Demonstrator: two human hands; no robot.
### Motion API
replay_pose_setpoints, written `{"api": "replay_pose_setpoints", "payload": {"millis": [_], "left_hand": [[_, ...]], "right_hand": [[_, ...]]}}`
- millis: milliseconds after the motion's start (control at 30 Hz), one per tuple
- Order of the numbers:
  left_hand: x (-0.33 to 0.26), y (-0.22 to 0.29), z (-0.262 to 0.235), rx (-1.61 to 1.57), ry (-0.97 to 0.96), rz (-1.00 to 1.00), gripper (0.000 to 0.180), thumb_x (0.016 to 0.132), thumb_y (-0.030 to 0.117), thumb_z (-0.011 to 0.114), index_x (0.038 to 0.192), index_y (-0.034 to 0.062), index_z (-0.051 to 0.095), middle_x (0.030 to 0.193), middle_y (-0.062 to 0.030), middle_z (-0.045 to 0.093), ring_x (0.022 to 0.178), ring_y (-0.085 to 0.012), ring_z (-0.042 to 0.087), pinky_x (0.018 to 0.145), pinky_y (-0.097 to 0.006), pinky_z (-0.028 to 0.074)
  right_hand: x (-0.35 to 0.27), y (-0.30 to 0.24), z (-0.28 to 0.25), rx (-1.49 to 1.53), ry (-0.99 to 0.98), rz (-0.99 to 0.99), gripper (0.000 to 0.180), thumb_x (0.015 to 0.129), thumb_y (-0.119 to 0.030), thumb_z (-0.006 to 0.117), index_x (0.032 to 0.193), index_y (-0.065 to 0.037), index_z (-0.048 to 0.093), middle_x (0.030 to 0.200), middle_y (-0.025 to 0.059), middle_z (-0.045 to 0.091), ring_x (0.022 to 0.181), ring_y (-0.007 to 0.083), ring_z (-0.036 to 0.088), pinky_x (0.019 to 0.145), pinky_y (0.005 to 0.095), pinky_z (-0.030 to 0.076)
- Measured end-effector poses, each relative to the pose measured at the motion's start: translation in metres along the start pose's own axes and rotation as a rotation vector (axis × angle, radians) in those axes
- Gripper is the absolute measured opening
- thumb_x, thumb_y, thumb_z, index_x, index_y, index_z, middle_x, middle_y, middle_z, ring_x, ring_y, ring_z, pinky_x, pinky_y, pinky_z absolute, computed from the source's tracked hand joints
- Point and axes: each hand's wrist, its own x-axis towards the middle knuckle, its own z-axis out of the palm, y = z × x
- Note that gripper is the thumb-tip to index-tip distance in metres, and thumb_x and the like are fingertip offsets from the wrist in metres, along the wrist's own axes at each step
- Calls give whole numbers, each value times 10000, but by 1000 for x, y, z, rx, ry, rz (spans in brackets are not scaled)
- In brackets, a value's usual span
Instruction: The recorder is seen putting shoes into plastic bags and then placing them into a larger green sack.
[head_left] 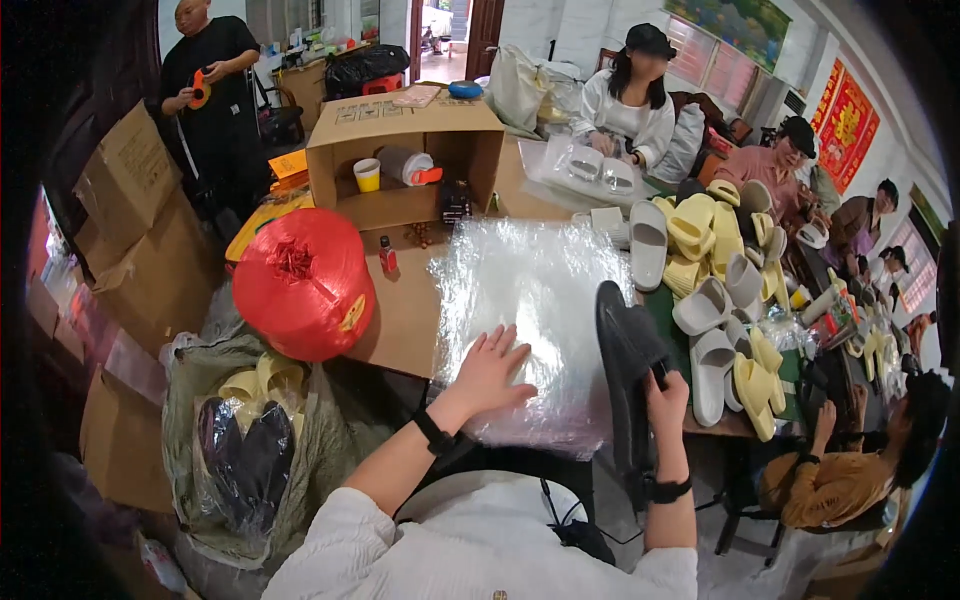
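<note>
My left hand (488, 374) lies flat with spread fingers on a stack of clear plastic bags (535, 275), which hangs slightly over the table's near edge. To its right, my right hand (668, 402) grips a black slide slipper (626, 345) at the strap. The slipper stands on end, toe up, beside the stack's right edge. Whether a second slipper is held with it, I cannot tell. Past my right hand spreads a pile of yellow slippers (690, 220) and grey slippers (712, 360).
A big red roll of plastic twine (302, 285) sits left of the bags, near a small red bottle (388, 255). Behind is an open cardboard box (400, 125). At lower left, a woven sack (200, 480) holds bagged slippers. Several people sit along the table; one person (215, 100) stands far left.
</note>
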Motion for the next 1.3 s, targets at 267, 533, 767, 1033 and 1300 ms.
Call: {"api": "replay_pose_setpoints", "payload": {"millis": [267, 533, 767, 1033, 1300], "left_hand": [[-15, 17, -20, -139, 9, 101, 669, 709, 378, 764, 1271, 91, 538, 1449, -200, 354, 1373, -395, 255, 1105, -476, 270], [-54, 12, -23, -38, -127, 112, 714, 691, 255, 766, 1334, 140, 479, 1474, -157, 329, 1359, -393, 280, 1098, -459, 284], [-43, 13, -3, 22, 37, 147, 501, 819, 204, 658, 1297, 160, 514, 1431, -148, 398, 1322, -382, 347, 1048, -472, 340], [-17, 28, -22, -157, 145, 40, 197, 872, 210, 617, 1034, 115, 675, 1128, -110, 643, 1024, -302, 608, 850, -379, 490], [0, 45, -35, -340, 306, -146, 184, 897, 203, 586, 992, 91, 697, 1010, -88, 681, 824, -272, 658, 713, -334, 524]], "right_hand": [[-93, 4, -43, 794, 232, 290, 312, 900, -18, 521, 1193, 81, 493, 1110, 132, 594, 988, 189, 572, 854, 288, 427], [-135, 52, -37, 774, 496, 439, 443, 925, -142, 577, 1257, 110, 425, 1155, 158, 571, 1011, 227, 582, 886, 335, 448], [-122, 19, -40, 827, 257, 215, 295, 900, -44, 562, 1163, 86, 527, 1085, 121, 602, 984, 184, 576, 865, 286, 423], [-127, 5, -42, 829, 233, 223, 323, 891, -76, 561, 1182, 61, 533, 1140, 114, 593, 1026, 180, 567, 899, 291, 425], [-104, -66, -55, 236, -305, -165, 251, 713, -116, 720, 656, 39, 530, 672, 165, 512, 589, 338, 544, 528, 395, 438]]}}
